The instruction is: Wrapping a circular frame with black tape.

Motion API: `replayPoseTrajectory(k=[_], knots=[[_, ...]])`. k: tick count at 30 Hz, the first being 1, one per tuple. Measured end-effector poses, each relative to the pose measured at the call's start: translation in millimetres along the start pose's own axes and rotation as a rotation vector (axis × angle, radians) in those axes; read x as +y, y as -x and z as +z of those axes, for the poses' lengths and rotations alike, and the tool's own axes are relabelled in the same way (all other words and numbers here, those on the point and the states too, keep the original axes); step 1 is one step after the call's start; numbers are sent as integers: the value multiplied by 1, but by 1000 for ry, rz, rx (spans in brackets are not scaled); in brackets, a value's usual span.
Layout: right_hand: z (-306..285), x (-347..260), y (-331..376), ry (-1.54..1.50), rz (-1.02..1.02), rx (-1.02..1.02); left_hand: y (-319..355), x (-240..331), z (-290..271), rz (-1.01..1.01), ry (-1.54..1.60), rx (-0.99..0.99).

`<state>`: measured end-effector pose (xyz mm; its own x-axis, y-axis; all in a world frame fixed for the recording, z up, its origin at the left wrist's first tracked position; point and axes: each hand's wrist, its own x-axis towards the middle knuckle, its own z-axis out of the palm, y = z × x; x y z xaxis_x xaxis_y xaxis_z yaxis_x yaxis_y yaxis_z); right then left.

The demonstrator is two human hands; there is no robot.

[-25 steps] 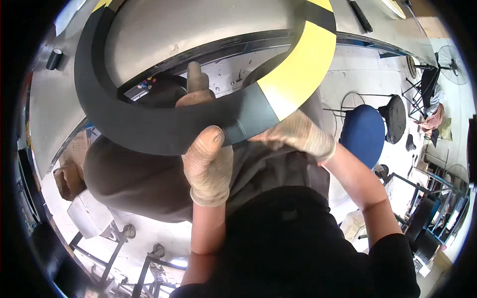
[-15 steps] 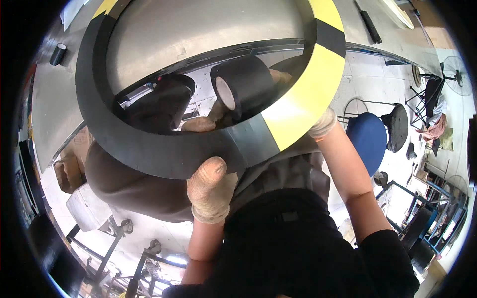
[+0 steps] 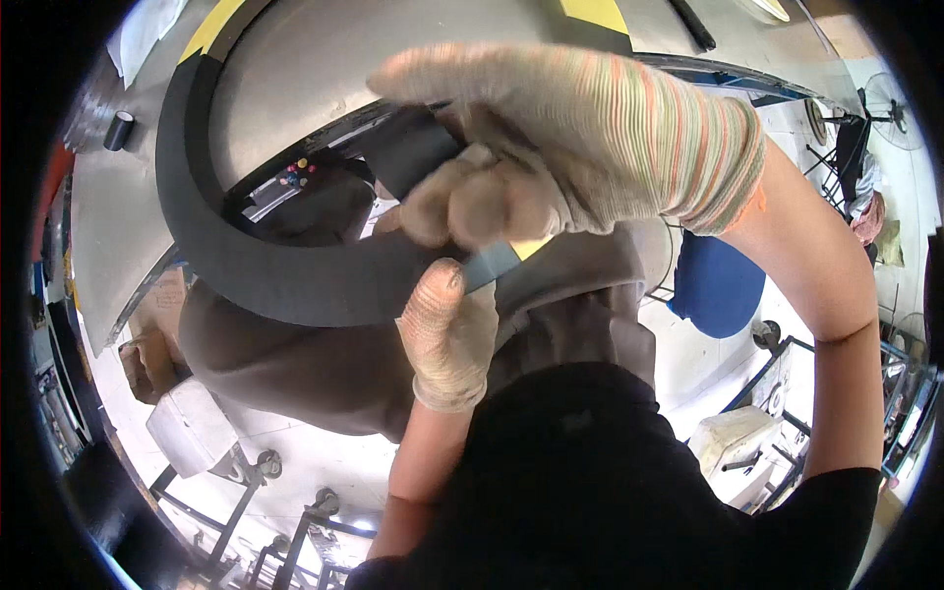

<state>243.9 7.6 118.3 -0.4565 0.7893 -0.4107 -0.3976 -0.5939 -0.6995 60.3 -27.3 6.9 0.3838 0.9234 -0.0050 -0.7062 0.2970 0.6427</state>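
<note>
Carton (image 3: 147,366): It is seen on the left, past the lap. What is kept in it cannot be made out.
White box (image 3: 192,423): It is found just beside the carton. Only its outside is shown.
Ring (image 3: 295,280): It is big and black, with yellow patches. Its near side is held up over the lap, and its far side is seen over the tabletop (image 3: 344,44).
Left hand (image 3: 447,339): The near side of the ring is gripped by it, with the thumb pressed on top. A striped glove is worn.
Right hand (image 3: 560,147): It is seen above the ring in a striped glove. Some fingers are bent and one is stretched out. Whether anything is held by it cannot be told.
Big black roll (image 3: 408,152): It is partly hidden behind the right hand. Whether it is touched cannot be told.
Tabletop: It is made of shiny grey metal. A small black roll (image 3: 118,131) is set at its left, and a black stick (image 3: 691,25) at its far right.
Room: A blue seat (image 3: 723,290) and a round fan (image 3: 885,110) are seen on the right. The floor (image 3: 344,447) is white.
</note>
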Motion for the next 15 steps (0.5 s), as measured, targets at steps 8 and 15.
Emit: replayPoseTrajectory(k=[8,15], knots=[[29,62,73,195,629,310,-2,-4,0,42,-63,95],[-116,145,-12,543,-385,387,4,12,2,-56,-130,163]])
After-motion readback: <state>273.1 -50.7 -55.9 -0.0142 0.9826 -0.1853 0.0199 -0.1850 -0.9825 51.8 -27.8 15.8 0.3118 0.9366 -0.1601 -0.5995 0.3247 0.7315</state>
